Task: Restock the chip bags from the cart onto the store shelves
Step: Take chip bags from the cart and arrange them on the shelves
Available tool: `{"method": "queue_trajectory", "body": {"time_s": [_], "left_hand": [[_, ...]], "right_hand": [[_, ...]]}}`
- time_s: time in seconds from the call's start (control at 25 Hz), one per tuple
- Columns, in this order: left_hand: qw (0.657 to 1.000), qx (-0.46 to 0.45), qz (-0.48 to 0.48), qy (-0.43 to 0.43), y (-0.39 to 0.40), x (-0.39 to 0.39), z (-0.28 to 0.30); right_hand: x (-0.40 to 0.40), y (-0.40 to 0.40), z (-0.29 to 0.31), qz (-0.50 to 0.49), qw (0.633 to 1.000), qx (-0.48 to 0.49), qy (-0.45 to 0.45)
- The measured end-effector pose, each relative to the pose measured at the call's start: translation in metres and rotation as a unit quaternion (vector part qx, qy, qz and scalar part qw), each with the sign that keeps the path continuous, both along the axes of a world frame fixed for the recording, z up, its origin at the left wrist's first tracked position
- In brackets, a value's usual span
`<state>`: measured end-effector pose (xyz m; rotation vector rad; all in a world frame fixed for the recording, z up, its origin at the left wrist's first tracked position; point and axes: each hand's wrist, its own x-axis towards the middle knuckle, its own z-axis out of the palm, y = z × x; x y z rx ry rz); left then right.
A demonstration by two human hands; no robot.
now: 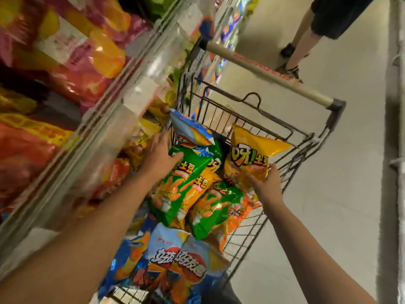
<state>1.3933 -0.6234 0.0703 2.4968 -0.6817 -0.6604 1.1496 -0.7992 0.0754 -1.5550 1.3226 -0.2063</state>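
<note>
A wire shopping cart stands beside the shelves, full of chip bags. My right hand grips the lower edge of a yellow chip bag that stands upright at the cart's far right. My left hand reaches over the cart's left rim with fingers spread, fingertips touching the top of a green chip bag. A second green bag lies beside it, and light blue bags fill the near end. Another light blue bag leans at the far left.
Store shelves with clear plastic front rails run along the left, packed with red, orange and yellow snack bags. The cart handle points away from me. A person's legs stand in the aisle beyond. A grey wall edge borders the right.
</note>
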Motion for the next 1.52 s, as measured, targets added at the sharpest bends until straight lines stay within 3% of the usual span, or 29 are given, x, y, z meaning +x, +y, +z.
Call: {"method": "queue_trajectory", "body": {"time_s": [0.16, 0.28, 0.48, 0.6, 0.88, 1.16, 1.4, 1.52], "left_hand": [[0.999, -0.026, 0.034, 0.023, -0.064, 0.037, -0.026], [0.987, -0.092, 0.118, 0.054, -0.084, 0.038, -0.04], [0.981, -0.101, 0.114, 0.117, -0.109, 0.026, -0.056], [0.99, -0.094, 0.084, 0.06, -0.104, 0.021, -0.042], [0.967, -0.214, 0.11, -0.082, -0.08, -0.021, 0.063], [0.931, -0.285, 0.192, -0.127, 0.033, -0.116, 0.146], [0.889, -0.31, 0.308, -0.14, 0.176, -0.268, 0.161], [0.878, -0.286, 0.375, -0.079, 0.258, -0.344, 0.178]], "right_hand": [[0.012, -0.036, -0.049, -0.073, 0.992, 0.081, -0.056], [0.014, -0.049, -0.061, -0.087, 0.984, 0.135, -0.081], [0.0, -0.047, -0.064, -0.091, 0.982, 0.124, -0.113], [-0.002, -0.042, -0.056, -0.081, 0.983, 0.113, -0.119], [-0.007, -0.039, 0.01, -0.03, 0.969, 0.026, -0.245], [-0.061, 0.008, 0.097, 0.147, 0.95, 0.052, -0.27], [-0.163, 0.137, 0.126, 0.28, 0.918, 0.083, -0.268], [-0.191, 0.197, 0.147, 0.327, 0.904, 0.069, -0.267]]}}
